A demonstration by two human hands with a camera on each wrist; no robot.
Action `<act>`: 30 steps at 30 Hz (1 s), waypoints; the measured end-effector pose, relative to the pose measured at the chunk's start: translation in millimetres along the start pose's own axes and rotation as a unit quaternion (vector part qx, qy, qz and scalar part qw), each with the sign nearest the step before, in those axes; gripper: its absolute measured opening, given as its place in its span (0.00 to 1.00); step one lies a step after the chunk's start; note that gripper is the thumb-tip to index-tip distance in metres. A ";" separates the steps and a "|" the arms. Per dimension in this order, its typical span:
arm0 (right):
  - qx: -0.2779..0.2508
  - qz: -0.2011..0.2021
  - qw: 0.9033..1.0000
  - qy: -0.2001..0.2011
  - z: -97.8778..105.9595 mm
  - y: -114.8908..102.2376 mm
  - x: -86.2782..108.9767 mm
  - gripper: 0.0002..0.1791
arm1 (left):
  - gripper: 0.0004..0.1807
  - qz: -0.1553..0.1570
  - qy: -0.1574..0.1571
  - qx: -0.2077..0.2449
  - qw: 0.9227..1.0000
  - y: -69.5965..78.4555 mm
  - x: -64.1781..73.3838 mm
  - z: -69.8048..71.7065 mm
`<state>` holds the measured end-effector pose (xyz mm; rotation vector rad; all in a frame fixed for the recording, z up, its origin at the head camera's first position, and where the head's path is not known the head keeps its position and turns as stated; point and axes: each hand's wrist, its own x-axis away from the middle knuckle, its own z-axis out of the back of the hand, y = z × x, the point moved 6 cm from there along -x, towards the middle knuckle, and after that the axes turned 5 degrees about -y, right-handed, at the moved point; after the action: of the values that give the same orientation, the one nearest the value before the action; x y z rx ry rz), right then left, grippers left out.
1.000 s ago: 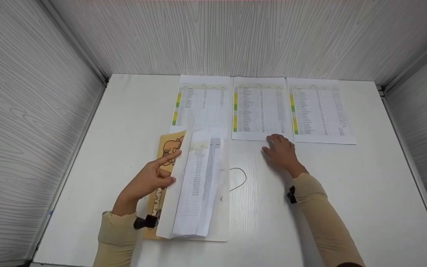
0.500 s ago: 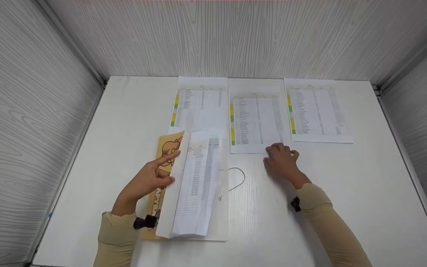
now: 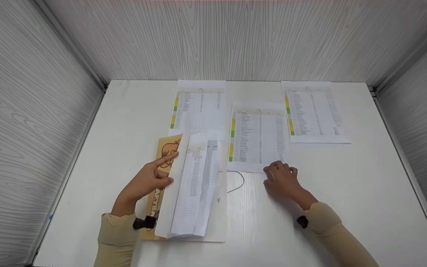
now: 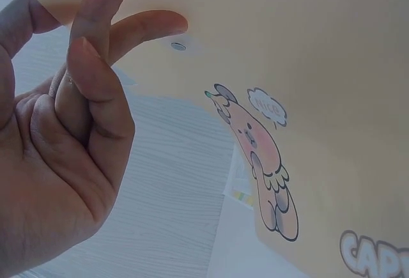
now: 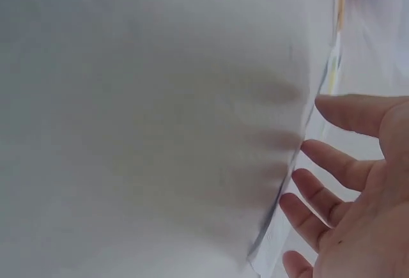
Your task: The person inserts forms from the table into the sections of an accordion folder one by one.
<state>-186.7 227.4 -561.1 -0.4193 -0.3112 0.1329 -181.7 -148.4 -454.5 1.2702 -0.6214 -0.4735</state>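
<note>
A folder with a tan cartoon-printed cover (image 3: 165, 144) stands partly open on the table, its cover raised, with several printed sheets (image 3: 197, 185) inside. My left hand (image 3: 146, 181) holds the cover by its edge, index finger and thumb on the white inner side, another fingertip against the tan outside in the left wrist view. My right hand (image 3: 282, 180) touches the near edge of the middle printed sheet (image 3: 258, 137), fingers bent slightly and pressing down on it. In the right wrist view, its fingertips (image 5: 313, 153) lie along that sheet's edge, and nothing seems gripped.
Two more printed sheets lie at the back: the left sheet (image 3: 198, 107), partly behind the raised folder, and the right sheet (image 3: 315, 111). A thin cord loop (image 3: 242, 180) sticks out from the folder's right side. Grey wood-grain panels (image 3: 213, 40) enclose the white table (image 3: 369, 185).
The middle sheet has slid toward me with my right hand, out of line with the two sheets beside it. My left hand and the folder have stayed in place.
</note>
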 end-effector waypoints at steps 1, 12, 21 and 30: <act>-0.012 0.003 1.000 -0.002 1.3 0.6 0.2 0.21 | 0.40 -0.001 0.000 0.000 1.000 0.1 0.2 -0.1; -0.050 -0.068 0.996 0.016 18.0 36.9 -31.9 0.35 | 0.40 -0.002 0.003 0.000 1.000 -1.6 0.5 -0.2; -0.062 -0.109 0.992 -0.004 24.2 50.0 -53.6 0.38 | 0.41 0.005 0.009 -0.005 1.000 0.4 -0.3 2.0; -0.069 -0.117 0.991 0.018 24.9 48.1 -54.1 0.37 | 0.41 0.010 0.005 0.004 1.000 6.1 0.3 3.7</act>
<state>-248.9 270.1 -574.3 -0.5184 -0.3337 -0.1257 -183.9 -149.8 -447.9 1.2727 -0.6279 -0.4477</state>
